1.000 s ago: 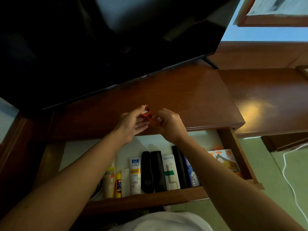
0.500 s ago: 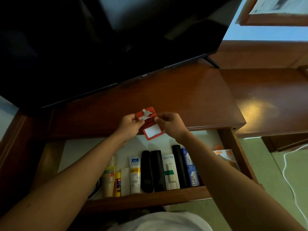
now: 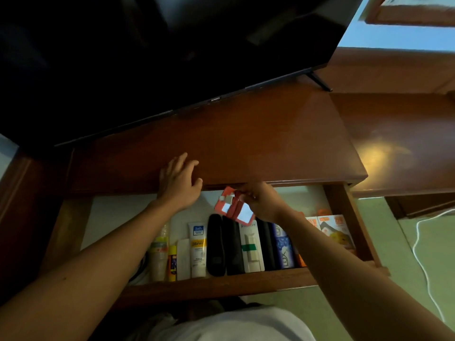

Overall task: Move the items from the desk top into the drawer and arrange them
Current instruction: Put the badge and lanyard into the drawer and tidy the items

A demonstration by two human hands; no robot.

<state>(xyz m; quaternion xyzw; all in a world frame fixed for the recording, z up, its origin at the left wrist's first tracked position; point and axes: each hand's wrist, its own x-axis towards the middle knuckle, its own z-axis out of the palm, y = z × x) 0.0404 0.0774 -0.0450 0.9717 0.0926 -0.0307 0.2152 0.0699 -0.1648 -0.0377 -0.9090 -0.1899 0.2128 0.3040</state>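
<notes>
My right hand (image 3: pixel 262 201) grips a small red tag holder (image 3: pixel 232 207) with white windows, holding it over the back of the open drawer (image 3: pixel 221 285), just under the desk's front edge. My left hand (image 3: pixel 178 180) rests flat on the wooden desk top (image 3: pixel 246 143) at its front edge, fingers spread, holding nothing. In the drawer stand a row of items: a clear bottle (image 3: pixel 160 252), a yellow stick (image 3: pixel 172 263), a white tube (image 3: pixel 198 249), two black cases (image 3: pixel 224 247), a white box (image 3: pixel 251 247), a blue box (image 3: pixel 284 249) and orange boxes (image 3: pixel 334 230).
A large dark TV (image 3: pixel 160 57) stands on the desk behind my hands. A lower wooden surface (image 3: pixel 406 148) lies to the right. A white cable (image 3: pixel 423 254) runs over the green floor at the right.
The red tag holder has moved down from above the desk edge into the drawer opening, held by my right hand alone. My left hand has let go and settled on the desk top.
</notes>
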